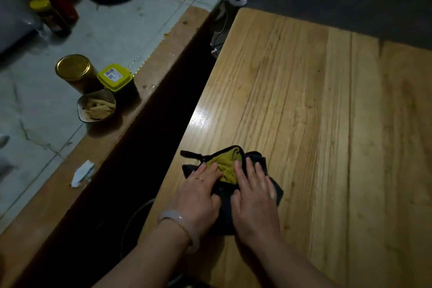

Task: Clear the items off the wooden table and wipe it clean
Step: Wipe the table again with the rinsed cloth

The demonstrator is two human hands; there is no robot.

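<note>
Wooden table (327, 124), a pale plank top with visible grain, is filling the right half of the view, and a crumpled dark cloth with a mustard-yellow inner face (230, 171) is lying near its edge at about seven o'clock. Two hands are pressing flat on the cloth: the left hand (198, 196), wearing a pale bangle and a ring, is resting with straight fingers on its left part, and the right hand (253, 196) is lying spread on its right part. One cloth is showing; it looks soft, light and limp, likely to bunch and slide easily on the glossy wood, so pressing with flat palms over its middle seems the better hold. At nine to ten o'clock, on a separate grey-topped counter (117, 30), three containers are standing close together: one gold-lidded jar (73, 68), one yellow-lidded tub (114, 76), and one dark bowl of pale strips (97, 106).
</note>
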